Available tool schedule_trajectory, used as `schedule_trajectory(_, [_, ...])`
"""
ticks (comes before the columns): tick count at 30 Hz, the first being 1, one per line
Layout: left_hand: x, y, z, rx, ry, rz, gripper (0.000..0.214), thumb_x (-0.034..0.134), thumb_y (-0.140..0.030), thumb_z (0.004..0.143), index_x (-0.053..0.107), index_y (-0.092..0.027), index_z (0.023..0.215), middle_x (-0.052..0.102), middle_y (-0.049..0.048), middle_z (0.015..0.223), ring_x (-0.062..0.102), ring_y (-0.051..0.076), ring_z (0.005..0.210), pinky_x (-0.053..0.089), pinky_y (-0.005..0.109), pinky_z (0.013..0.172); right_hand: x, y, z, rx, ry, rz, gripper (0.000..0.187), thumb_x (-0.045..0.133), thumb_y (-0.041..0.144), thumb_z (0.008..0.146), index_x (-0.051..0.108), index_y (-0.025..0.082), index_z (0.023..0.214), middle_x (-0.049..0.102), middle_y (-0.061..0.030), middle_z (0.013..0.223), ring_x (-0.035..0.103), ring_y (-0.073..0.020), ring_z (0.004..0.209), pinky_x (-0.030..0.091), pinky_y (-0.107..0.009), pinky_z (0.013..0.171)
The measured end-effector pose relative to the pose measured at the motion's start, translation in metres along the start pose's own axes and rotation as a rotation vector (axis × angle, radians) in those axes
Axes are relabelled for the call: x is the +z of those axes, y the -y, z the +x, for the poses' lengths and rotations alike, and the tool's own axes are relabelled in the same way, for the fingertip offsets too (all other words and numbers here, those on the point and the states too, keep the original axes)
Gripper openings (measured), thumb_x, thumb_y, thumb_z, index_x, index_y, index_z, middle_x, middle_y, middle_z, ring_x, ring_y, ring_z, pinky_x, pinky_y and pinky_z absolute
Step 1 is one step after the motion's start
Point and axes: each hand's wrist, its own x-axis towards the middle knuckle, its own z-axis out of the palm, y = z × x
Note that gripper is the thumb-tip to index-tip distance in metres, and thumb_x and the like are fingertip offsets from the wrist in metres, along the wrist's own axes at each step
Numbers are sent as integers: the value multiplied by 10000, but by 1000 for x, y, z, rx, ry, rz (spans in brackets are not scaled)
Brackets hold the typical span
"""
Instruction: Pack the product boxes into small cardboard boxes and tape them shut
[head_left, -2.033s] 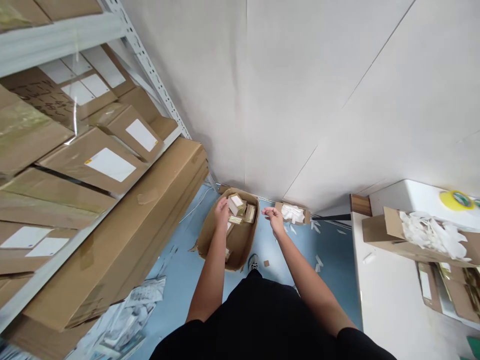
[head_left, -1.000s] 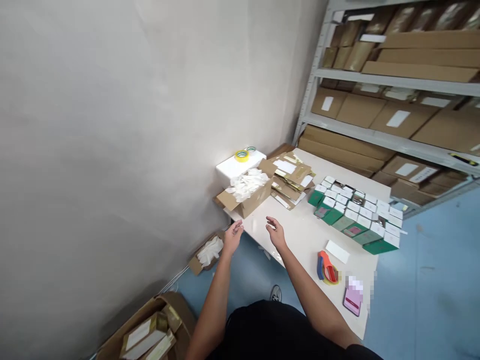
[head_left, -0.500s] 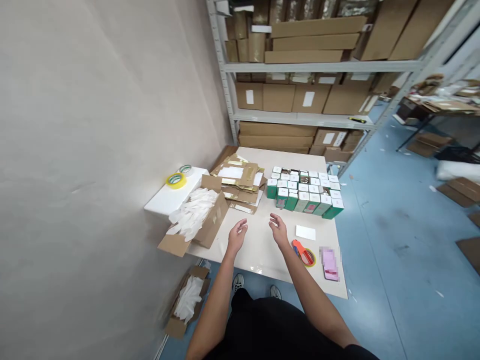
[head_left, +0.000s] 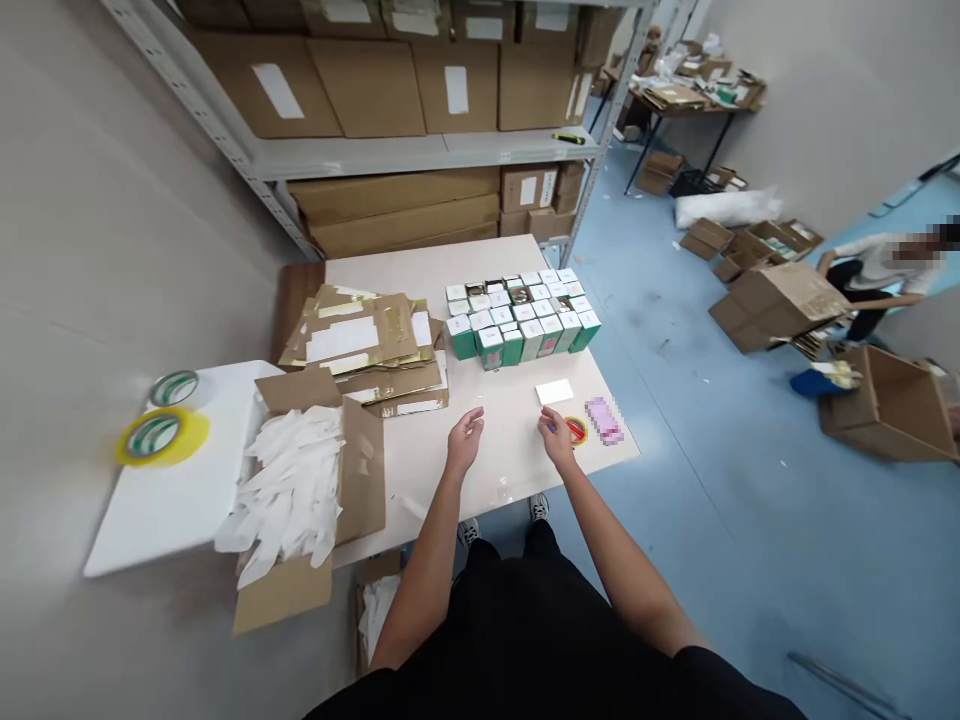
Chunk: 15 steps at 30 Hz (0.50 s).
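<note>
My left hand [head_left: 465, 438] hovers over the white table [head_left: 420, 270], fingers loosely curled and apart, holding nothing. My right hand [head_left: 556, 436] hangs just beside it, also empty with fingers apart, close to a red and yellow tape dispenser [head_left: 576, 430] and a pink phone [head_left: 604, 420]. A white card [head_left: 554, 392] lies just beyond my right hand. Several green and white small boxes [head_left: 519, 318] stand packed together in rows at the table's middle. A stack of flattened gold and brown cartons [head_left: 360, 345] lies to their left.
An open cardboard box of white plastic pieces [head_left: 289, 490] sits at the table's left, beside a white foam block [head_left: 172, 490] carrying two tape rolls [head_left: 161, 430]. Metal shelving [head_left: 420, 155] with brown cartons stands behind. Another person [head_left: 874, 275] crouches among boxes at right.
My view has swung from a floor box by the wall round to the table. Both hands stayed raised and empty and now hover over the table's near edge.
</note>
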Motion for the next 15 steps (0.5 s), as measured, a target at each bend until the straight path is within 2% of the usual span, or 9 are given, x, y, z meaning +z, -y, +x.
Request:
schedule_trajectory(3, [16,11,2,-41,56,10,377,693,-371,860,729,-212,1200,711,134,1329,693,262,1153,483,482,1089,-24,-32,-1,102,-110,-94,512,672,305,679,692,202,1181,706,-133,1275,660,-323,1190,490,-537,1078])
schedule_trajectory(7, [29,20,-2,-65,90,33,378,713,-382,838,738,-209,1173,720,135,1309,702,267,1143,488,478,1088,-50,-66,10,129,-202,-159,434,676,180,610,714,202,1042,718,-107,1153,634,-348,1224,418,-586,1141])
schedule_trajectory(9, [27,21,-7,-64,72,44,405,722,-407,829,734,-209,1182,722,139,1303,696,275,1167,488,475,1092,-56,-80,18,147,-167,-181,421,667,149,611,712,202,1026,715,-103,1117,618,-352,1224,405,-585,1141])
schedule_trajectory(12, [17,24,-19,-58,13,77,453,730,-469,814,731,-196,1176,733,151,1277,686,286,1202,488,468,1098,-53,-96,28,181,-24,-278,429,658,143,663,708,194,1086,708,-124,1141,599,-342,1214,416,-523,1123])
schedule_trajectory(15, [6,26,-33,-81,-51,133,527,729,-531,802,720,-178,1192,743,157,1255,696,295,1189,499,479,1087,-48,-107,36,172,112,-605,542,638,135,755,637,148,1297,659,-172,1307,546,-317,1287,399,-417,1112])
